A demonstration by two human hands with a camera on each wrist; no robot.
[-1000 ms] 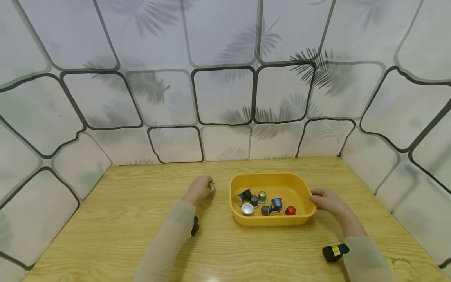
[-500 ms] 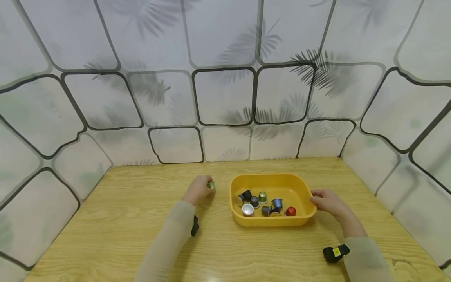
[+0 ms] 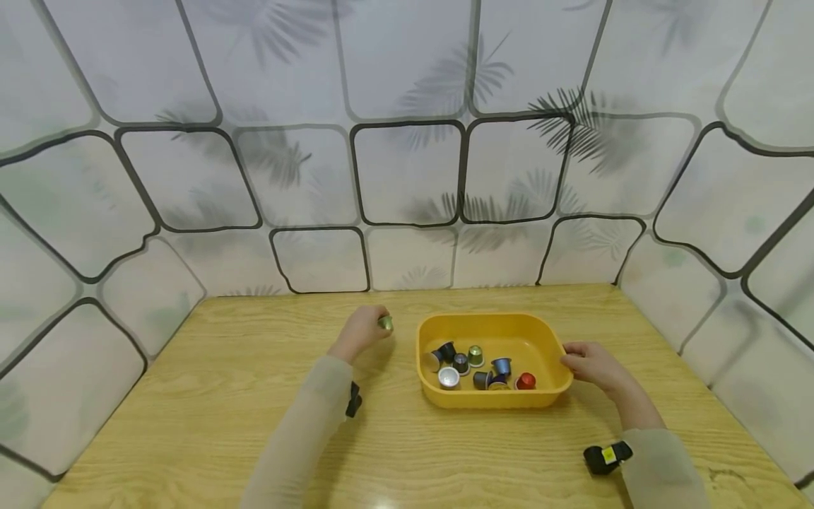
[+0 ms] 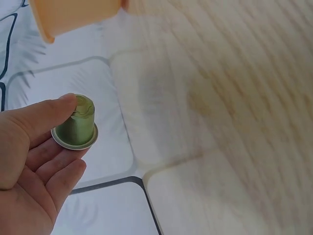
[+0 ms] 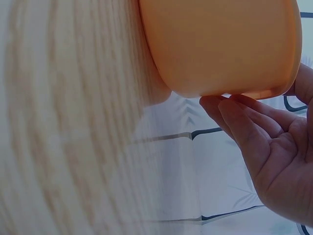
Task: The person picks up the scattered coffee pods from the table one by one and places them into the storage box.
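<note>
My left hand (image 3: 361, 332) pinches a green coffee capsule (image 4: 77, 125) between thumb and fingers, to the left of a yellow plastic tray (image 3: 496, 400). In the left wrist view the capsule's silver rim faces down toward the fingers, and the thumb lies on its narrow end. At the tray's right end, my right hand (image 3: 596, 366) grips the rim. The right wrist view shows its fingers (image 5: 239, 122) against the outer wall, while the thumb is partly hidden behind the edge. Inside the tray lie several capsules, among them a red one (image 3: 526, 382), a blue one (image 3: 502, 366) and another green one (image 3: 475, 355).
A wooden table (image 3: 210, 396) carries the tray. Patterned white cloth walls (image 3: 407, 177) rise at the back and on both sides. Most of the tray's capsules gather toward its left and front, including a silver-white one (image 3: 448, 378).
My left hand has risen slightly with the green capsule, and the capsule has tilted. The right hand keeps its place on the tray, which stays put.
</note>
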